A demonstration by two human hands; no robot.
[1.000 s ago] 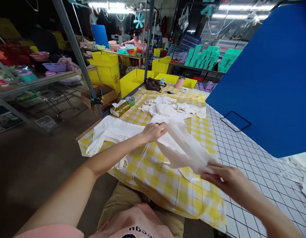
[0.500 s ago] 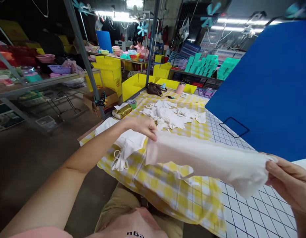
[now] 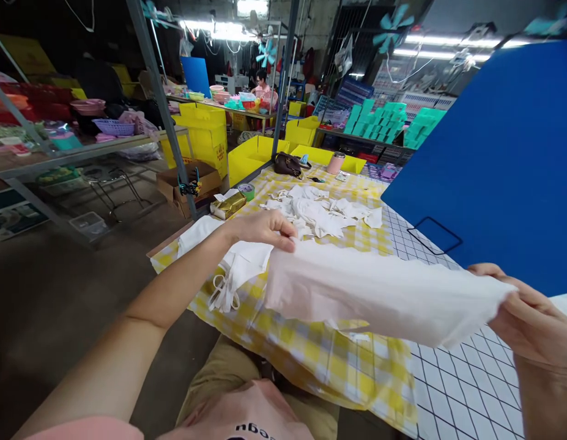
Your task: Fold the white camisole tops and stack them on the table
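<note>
Since half a second ago white cloth piece (image 3: 384, 293) spread flatter, right end risen | left hand (image 3: 260, 227) pinches its left end, right hand (image 3: 524, 308) pinches its right end | cloth taut in air above near edge of yellow checked table (image 3: 311, 360) | folded stack (image 3: 228, 260) at left edge, loose heap (image 3: 320, 211) mid-table | judged: stretching step underway.

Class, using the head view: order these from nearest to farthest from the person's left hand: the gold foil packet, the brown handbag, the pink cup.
Measured from the left hand:
1. Gold foil packet, just beyond it, at the table's left edge.
2. Brown handbag, at the table's far end.
3. Pink cup, far end, right of the handbag.
</note>
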